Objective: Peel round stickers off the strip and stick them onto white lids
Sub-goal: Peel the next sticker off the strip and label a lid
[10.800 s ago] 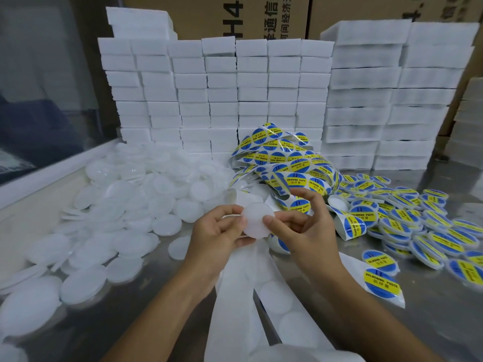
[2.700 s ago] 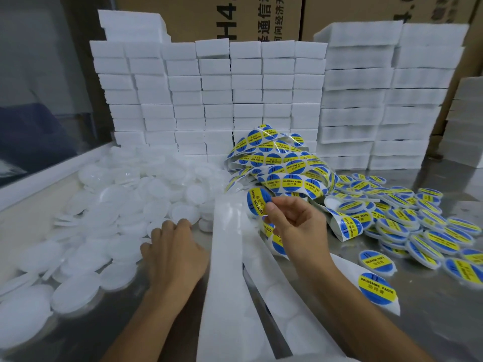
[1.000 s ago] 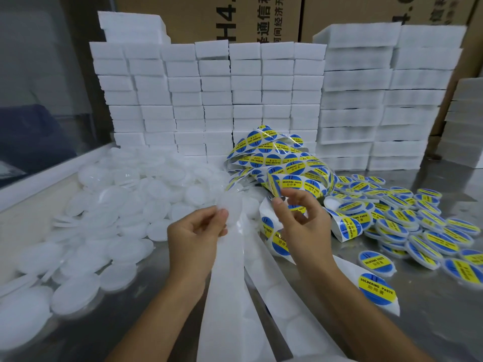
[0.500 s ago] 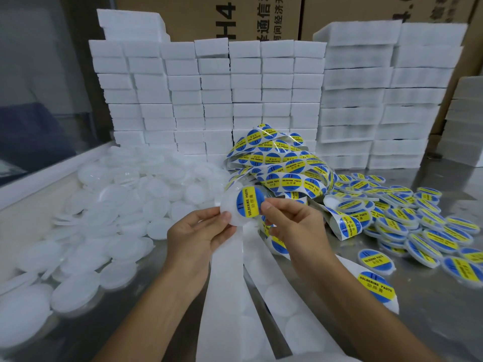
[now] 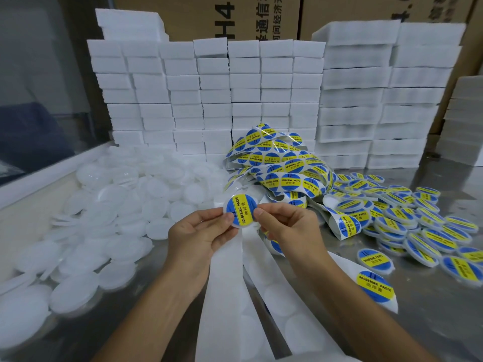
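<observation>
Hands: left hand (image 5: 201,232) and right hand (image 5: 288,226) pinch one stickered lid (image 5: 241,210).
Done: labelled lids (image 5: 407,218) piled right.
Left: large heap of bare lids (image 5: 125,205); sticker strip (image 5: 282,163) well stocked.

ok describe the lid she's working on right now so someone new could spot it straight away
Start at the wall of white foam blocks at the back, then come down past the tangled sticker strip to the two hands in the middle. The lid is pinched between the left hand and right hand, off the table. Unlike the bare lids on the left, it carries a blue and yellow sticker.
</observation>
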A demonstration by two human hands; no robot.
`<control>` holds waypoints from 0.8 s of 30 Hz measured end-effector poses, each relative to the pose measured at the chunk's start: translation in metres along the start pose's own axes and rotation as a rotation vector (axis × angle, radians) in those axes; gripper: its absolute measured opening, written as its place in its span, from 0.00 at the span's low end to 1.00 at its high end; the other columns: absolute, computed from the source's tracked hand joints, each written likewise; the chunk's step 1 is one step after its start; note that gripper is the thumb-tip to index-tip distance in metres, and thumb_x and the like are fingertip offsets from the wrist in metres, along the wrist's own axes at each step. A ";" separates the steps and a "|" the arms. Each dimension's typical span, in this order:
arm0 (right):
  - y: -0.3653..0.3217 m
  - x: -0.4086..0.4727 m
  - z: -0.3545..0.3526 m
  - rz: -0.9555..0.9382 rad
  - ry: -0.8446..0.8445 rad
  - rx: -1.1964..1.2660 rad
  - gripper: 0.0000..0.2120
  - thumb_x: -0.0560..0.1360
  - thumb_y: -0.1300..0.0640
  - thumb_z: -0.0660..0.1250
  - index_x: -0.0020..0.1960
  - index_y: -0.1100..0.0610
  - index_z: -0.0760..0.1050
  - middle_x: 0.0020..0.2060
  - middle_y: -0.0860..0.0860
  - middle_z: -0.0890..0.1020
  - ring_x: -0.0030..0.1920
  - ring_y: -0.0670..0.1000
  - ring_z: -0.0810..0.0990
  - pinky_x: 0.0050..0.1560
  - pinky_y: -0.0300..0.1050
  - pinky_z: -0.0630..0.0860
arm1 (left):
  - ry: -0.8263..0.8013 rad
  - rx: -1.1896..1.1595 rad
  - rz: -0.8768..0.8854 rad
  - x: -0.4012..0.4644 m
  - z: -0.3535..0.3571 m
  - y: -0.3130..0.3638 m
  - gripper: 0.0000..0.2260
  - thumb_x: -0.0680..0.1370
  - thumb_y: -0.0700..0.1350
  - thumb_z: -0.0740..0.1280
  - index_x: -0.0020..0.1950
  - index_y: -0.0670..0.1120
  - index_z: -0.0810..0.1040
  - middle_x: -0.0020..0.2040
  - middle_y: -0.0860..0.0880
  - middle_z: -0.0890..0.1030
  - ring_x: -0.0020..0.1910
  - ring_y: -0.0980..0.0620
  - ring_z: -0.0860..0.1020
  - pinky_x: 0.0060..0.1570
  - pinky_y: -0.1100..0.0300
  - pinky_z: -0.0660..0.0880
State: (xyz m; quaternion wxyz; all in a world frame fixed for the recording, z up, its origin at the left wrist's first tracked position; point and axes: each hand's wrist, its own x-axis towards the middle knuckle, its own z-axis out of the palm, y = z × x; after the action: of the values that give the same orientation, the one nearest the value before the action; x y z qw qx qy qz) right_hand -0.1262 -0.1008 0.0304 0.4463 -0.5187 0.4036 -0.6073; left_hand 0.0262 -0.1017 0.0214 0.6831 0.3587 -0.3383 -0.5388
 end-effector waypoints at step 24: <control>0.021 -0.003 0.001 -0.264 0.213 -0.295 0.18 0.69 0.48 0.78 0.54 0.46 0.74 0.36 0.46 0.82 0.28 0.50 0.77 0.35 0.47 0.78 | -0.170 0.084 0.065 -0.004 0.000 -0.004 0.10 0.58 0.37 0.76 0.36 0.43 0.81 0.38 0.40 0.84 0.38 0.46 0.84 0.39 0.59 0.81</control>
State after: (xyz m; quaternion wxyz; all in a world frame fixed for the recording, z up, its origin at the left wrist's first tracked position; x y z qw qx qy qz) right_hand -0.1220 -0.1042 0.0099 0.2373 -0.5597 0.4613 -0.6463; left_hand 0.0233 -0.0981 0.0178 0.6536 0.3289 -0.4286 -0.5300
